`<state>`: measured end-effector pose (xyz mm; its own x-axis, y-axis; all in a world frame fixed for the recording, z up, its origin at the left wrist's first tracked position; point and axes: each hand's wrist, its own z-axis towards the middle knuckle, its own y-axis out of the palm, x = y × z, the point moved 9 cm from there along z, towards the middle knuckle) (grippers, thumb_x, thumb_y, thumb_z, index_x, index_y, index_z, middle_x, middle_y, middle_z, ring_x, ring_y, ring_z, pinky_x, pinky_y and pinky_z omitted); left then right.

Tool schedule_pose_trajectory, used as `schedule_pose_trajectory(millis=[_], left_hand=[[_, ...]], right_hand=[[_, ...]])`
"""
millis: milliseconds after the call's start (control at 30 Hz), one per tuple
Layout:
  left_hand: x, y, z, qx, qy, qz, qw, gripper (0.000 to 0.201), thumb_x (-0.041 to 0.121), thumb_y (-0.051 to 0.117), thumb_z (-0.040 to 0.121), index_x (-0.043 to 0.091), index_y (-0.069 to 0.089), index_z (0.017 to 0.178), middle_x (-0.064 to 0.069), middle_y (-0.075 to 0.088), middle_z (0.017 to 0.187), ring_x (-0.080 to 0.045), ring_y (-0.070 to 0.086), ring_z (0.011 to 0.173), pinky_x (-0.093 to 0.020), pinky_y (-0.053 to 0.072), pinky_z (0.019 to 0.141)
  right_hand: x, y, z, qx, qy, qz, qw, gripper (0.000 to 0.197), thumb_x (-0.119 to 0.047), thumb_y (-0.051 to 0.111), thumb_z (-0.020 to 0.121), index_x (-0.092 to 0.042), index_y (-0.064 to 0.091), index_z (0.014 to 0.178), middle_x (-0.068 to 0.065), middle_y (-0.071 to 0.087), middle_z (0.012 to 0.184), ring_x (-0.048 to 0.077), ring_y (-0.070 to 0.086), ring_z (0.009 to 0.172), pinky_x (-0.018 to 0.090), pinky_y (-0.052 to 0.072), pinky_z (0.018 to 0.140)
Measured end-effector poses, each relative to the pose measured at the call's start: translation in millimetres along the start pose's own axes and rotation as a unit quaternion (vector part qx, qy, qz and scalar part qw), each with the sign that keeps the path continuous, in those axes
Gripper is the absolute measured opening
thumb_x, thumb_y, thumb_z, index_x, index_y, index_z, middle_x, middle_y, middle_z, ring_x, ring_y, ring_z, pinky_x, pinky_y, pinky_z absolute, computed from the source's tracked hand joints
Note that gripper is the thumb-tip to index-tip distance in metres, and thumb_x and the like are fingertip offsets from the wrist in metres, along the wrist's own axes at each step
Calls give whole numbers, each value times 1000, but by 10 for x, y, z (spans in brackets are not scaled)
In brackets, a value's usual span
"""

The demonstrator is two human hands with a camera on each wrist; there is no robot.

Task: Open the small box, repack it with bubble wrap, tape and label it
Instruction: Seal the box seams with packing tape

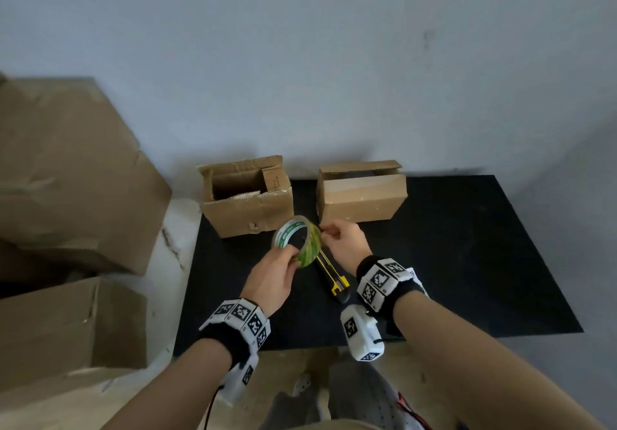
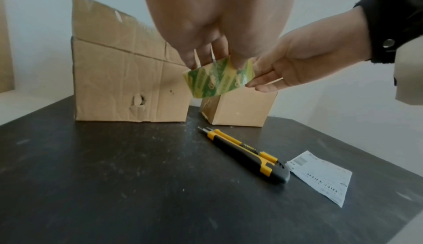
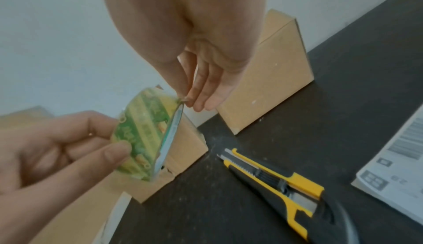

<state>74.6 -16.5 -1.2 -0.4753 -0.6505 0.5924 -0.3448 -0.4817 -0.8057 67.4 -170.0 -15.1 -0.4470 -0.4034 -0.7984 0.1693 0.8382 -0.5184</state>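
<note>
A: Two big cartons (image 1: 66, 176) are sitting off to the left, beside the black mat (image 1: 467, 262) that is carrying everything else.

B: And on that mat, the open box (image 1: 245, 196) is standing at the back left with its flaps up, a ragged hole (image 2: 138, 101) showing in its front face.

A: Just to its right, apart from it, the small box (image 1: 362, 192) is resting with its front flap folded down and a gap showing along the back.

B: Now the hands. The left hand (image 1: 272, 279) is holding the tape roll (image 1: 298, 241) up above the mat, in front of the two boxes, fingers through the core and thumb curled against the green-and-yellow outside.

A: The right hand (image 1: 344, 241) is coming in at the roll's far edge, thumb and forefinger pressed together there, the other fingers hanging loose. Whether they are gripping a tape end, I cannot tell.

B: Under the roll, the utility knife (image 1: 332, 276) is lying flat on the mat, yellow and black, blade end pointing toward the boxes.

A: And the label (image 2: 320, 175) is lying printed side up just beside the knife's butt.
</note>
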Motion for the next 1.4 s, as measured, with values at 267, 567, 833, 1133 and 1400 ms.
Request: schedule_pose_trajectory(millis=[267,567,833,1133,1400], left_hand=[[356,-266,70,13,82,14,996,13,22,53,93,20,55,106,5,57,100,-5,55,88,-23,49,79],[496,-346,240,-7,40,-15,999,20,25,53,93,17,56,111,0,62,106,-9,60,92,-28,52,82],[661,-465,600,-21,15,-41,999,52,24,56,92,32,35,139,-5,63,116,-20,63,99,-26,47,76],[870,-485,1118,-13,-8,19,1000,24,29,57,84,24,65,106,6,67,90,-11,60,75,-25,48,65],[906,-394,1484,2,-50,-3,999,21,30,57,89,21,75,95,6,73,93,-13,66,85,-32,55,78]], right_hand=[[-218,-523,-149,43,-29,43,998,24,-11,70,81,-13,60,103,-1,65,91,11,61,88,20,48,74],[-347,-993,-260,97,-58,126,986,26,-6,71,80,-12,53,97,4,67,85,6,62,78,18,49,70],[-345,-1352,-255,163,-68,165,970,31,-8,75,77,-12,50,96,0,66,81,5,61,76,13,41,64],[-173,-1501,9,211,-51,155,964,25,-12,77,75,-18,55,85,-2,70,81,12,67,82,24,51,78],[-103,-1652,401,199,-52,167,964,24,-11,78,73,-18,57,83,-1,70,78,10,67,78,19,49,72]])
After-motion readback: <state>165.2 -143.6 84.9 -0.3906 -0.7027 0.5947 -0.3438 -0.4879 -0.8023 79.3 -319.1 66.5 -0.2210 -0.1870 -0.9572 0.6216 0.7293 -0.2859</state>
